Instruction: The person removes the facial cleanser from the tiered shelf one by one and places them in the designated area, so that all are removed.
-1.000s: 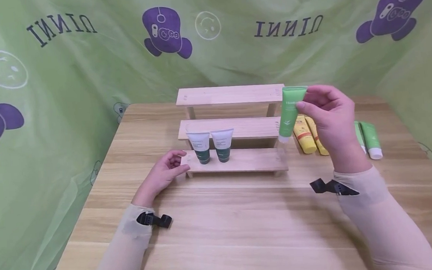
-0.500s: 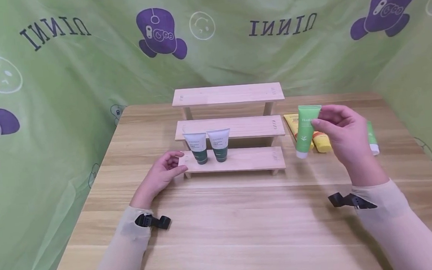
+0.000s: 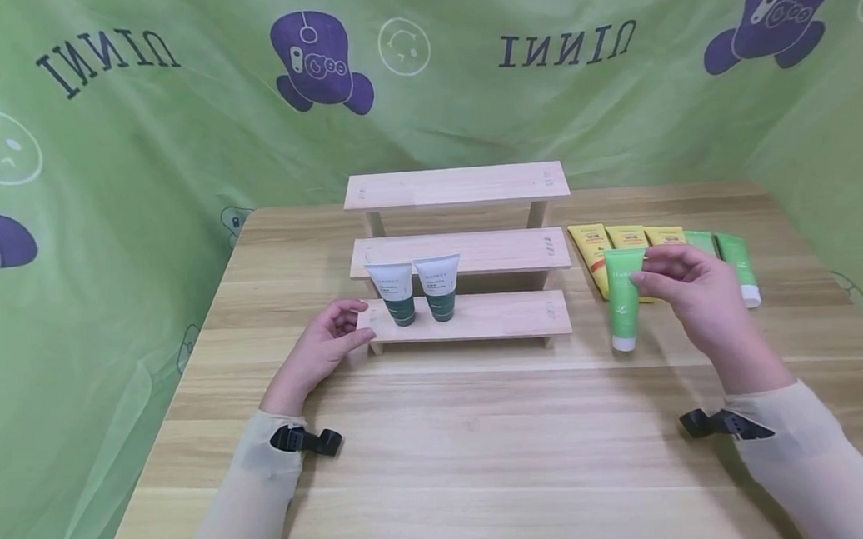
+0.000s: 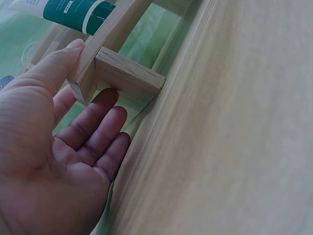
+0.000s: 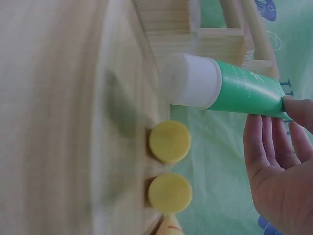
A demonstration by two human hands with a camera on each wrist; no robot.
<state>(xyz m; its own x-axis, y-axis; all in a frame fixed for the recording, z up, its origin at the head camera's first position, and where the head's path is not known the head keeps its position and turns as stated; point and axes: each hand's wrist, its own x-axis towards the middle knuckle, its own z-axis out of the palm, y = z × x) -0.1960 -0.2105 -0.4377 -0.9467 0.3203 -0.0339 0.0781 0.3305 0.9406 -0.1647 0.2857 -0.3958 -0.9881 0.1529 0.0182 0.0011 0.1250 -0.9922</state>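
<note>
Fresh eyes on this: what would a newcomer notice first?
The bright green tube, pinched cap-down by the right hand above the table, right of the wooden stand. Next, two white-and-green tubes standing left of centre on its lowest step, whose left end the left hand holds. Behind, the green backdrop with purple figures.

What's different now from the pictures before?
The right hand moved the green tube to the right, away from the end of the wooden rack, and lower in the head view. Its fingers still pinch the tube. Three yellow tubes now show instead of two. The left hand stayed at the rack's left end, and both white-and-dark-green tubes stayed standing on the bottom step.
</note>
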